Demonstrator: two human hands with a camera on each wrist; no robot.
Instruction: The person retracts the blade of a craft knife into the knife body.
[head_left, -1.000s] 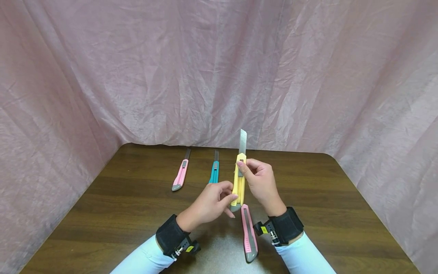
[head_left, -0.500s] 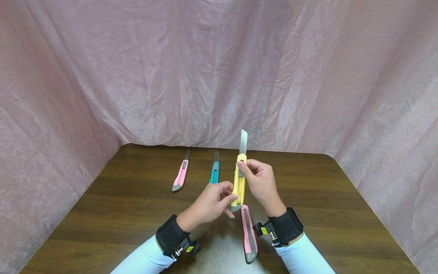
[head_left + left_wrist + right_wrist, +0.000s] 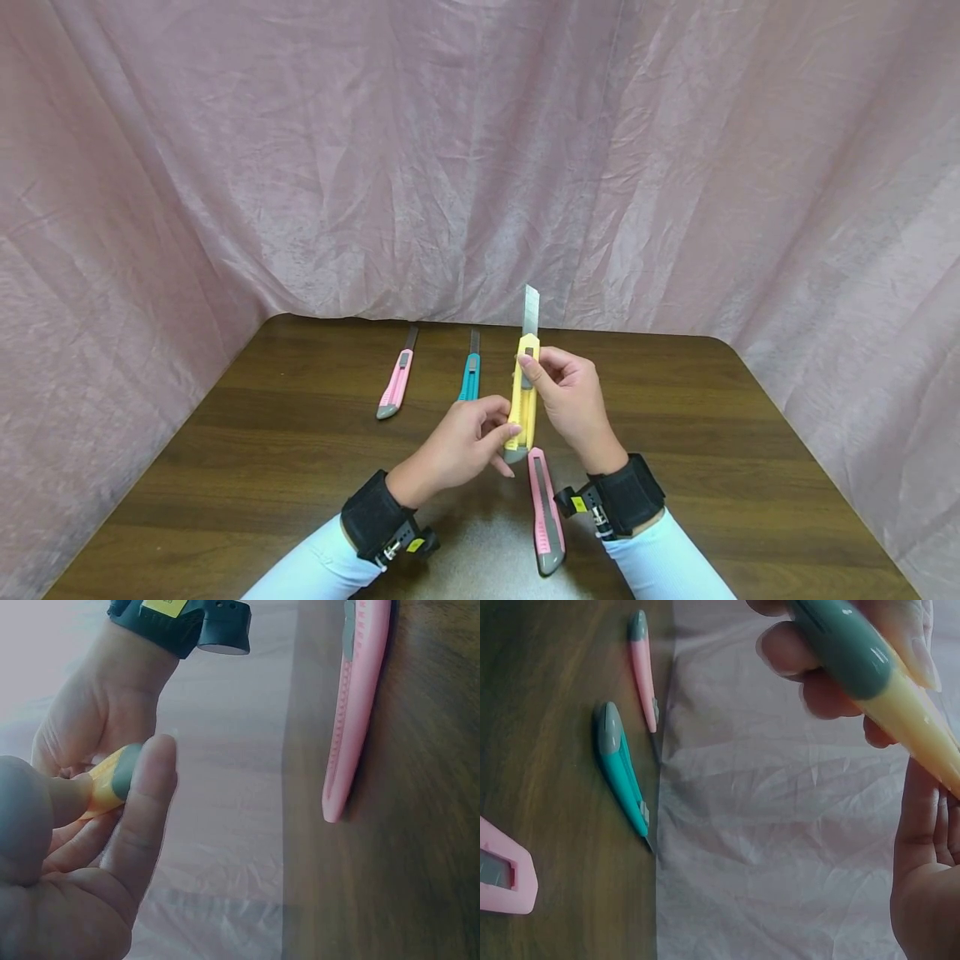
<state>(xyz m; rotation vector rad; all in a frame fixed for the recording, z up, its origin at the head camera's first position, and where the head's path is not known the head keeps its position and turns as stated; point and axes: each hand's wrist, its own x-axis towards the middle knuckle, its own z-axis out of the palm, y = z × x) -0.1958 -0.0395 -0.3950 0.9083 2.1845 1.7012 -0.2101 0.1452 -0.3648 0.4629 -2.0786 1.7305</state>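
Observation:
A yellow box cutter [image 3: 522, 408] with a grey end cap is held up above the table, its segmented blade [image 3: 531, 312] extended and pointing away. My left hand [image 3: 468, 442] pinches its lower end between thumb and fingers. Higher up, near the slider, my right hand [image 3: 572, 396] grips it with the thumb on the front. In the right wrist view the yellow box cutter [image 3: 907, 724] crosses between both hands, its blade out of frame. Just below the hands lies a pink box cutter [image 3: 547, 512] with no blade showing.
Farther back on the brown wooden table [image 3: 247, 467] lie another pink box cutter [image 3: 396, 383] and a teal one [image 3: 470, 377], both with blades out. My left hand partly covers the teal one. A pink curtain [image 3: 480, 167] hangs behind the table.
The yellow box cutter has shifted very slightly left and its exposed blade looks a touch shorter. Both hands keep their hold almost unmoved; the cutters on the table have not moved.

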